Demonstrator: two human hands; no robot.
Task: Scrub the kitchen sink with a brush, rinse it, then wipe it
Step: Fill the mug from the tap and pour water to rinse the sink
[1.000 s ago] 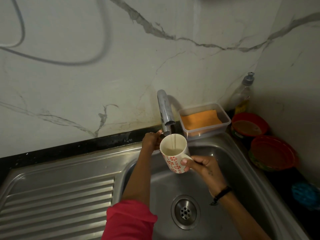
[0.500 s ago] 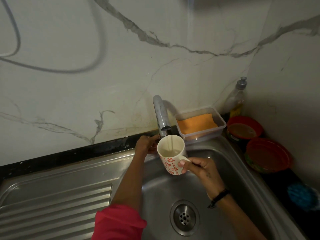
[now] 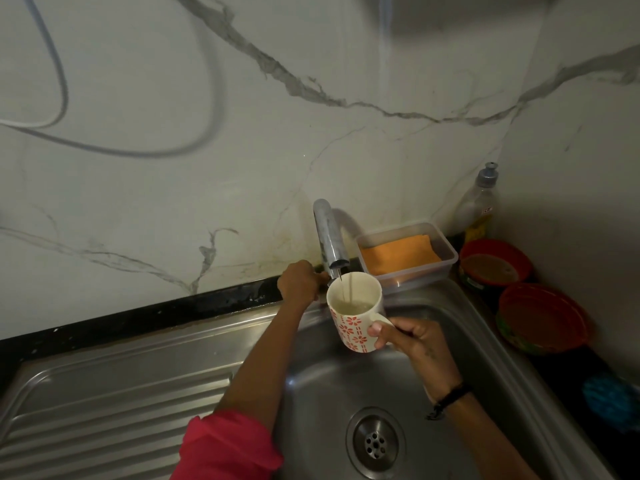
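A white mug with red flowers (image 3: pixel 349 329) is held by its handle in my right hand (image 3: pixel 412 341), under the spout of the steel tap (image 3: pixel 327 237). A thin stream of water runs into the mug, which is about half full. My left hand (image 3: pixel 299 280) grips the tap's handle at its base behind the mug; the handle itself is hidden. Below lies the steel sink basin (image 3: pixel 318 386) with its round drain (image 3: pixel 375 443). An orange cloth (image 3: pixel 398 254) lies in a clear plastic tub (image 3: pixel 446 252) behind the basin. A blue scrubber (image 3: pixel 611 401) sits on the right counter, blurred.
The ribbed drainboard (image 3: pixel 114 407) stretches to the left. A soap bottle (image 3: pixel 479 209) stands in the back right corner beside two red-rimmed bowls (image 3: pixel 495 266) (image 3: pixel 542 318). A marble wall rises right behind the tap, with a grey hose (image 3: pixel 138 152) looping across it.
The water level in the mug has risen slightly. Both hands stay where they were; the view has shifted a little.
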